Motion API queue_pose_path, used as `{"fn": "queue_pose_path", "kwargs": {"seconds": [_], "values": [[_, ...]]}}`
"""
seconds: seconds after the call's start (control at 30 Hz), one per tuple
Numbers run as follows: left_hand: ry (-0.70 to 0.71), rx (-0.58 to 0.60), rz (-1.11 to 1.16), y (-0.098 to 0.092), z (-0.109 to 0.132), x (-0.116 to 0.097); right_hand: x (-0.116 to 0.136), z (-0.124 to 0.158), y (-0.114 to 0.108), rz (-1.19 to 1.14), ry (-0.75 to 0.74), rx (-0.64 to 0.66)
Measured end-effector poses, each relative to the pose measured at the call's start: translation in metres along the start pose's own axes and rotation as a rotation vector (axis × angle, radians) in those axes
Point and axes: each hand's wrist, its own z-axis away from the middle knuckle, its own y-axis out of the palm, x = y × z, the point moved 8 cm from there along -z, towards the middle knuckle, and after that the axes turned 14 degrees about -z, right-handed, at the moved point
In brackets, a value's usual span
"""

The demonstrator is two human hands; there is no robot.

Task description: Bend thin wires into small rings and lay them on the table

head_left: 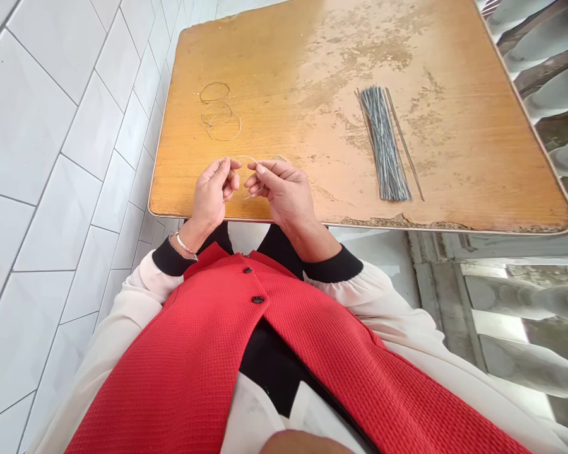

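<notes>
Closest to my lens is a red waffle-knit waistcoat (184, 366) with two black buttons (258, 299). Beyond it, the left hand (213, 195), with a metal bangle (183, 244) at its wrist, and the right hand (284, 192) sit close together at the near edge of a worn wooden tabletop (478, 170). Between them is a thin wire (246, 158), bent into an open arc. Each hand appears to pinch it between thumb and forefinger, though the fingers hide the exact contact points. I judge the wire light and springy, stiff enough to keep a bend but thin enough to slip, so I would hold it with the fingertips close to the curve.

From the hands, three wire rings (216, 103) lie overlapping at 11 o'clock. A bundle of straight grey wires (384, 144) lies at 2 o'clock, with a single rod (404, 144) just beside it. White wall tiles (42, 189) fill 9 o'clock, and concrete louvres (549, 63) stand at 3 o'clock. I can read no brand, label or writing.
</notes>
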Motion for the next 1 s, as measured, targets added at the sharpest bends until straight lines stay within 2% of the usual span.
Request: {"fn": "queue_pose_path", "kwargs": {"seconds": [0.27, 0.57, 0.8, 1.0], "values": [[-0.033, 0.069, -0.038, -0.006, -0.011, -0.009, 0.002, -0.001, -0.012, 0.113, 0.009, -0.012], [-0.059, 0.099, -0.072, -0.007, -0.018, -0.016, -0.002, -0.003, -0.008, 0.092, 0.043, 0.008], [-0.008, 0.126, -0.113, -0.003, -0.020, -0.014, -0.007, -0.001, -0.002, 0.005, 0.079, 0.031], [0.016, 0.130, -0.121, -0.008, -0.025, -0.015, -0.012, -0.004, -0.007, -0.017, 0.109, 0.027]]}}
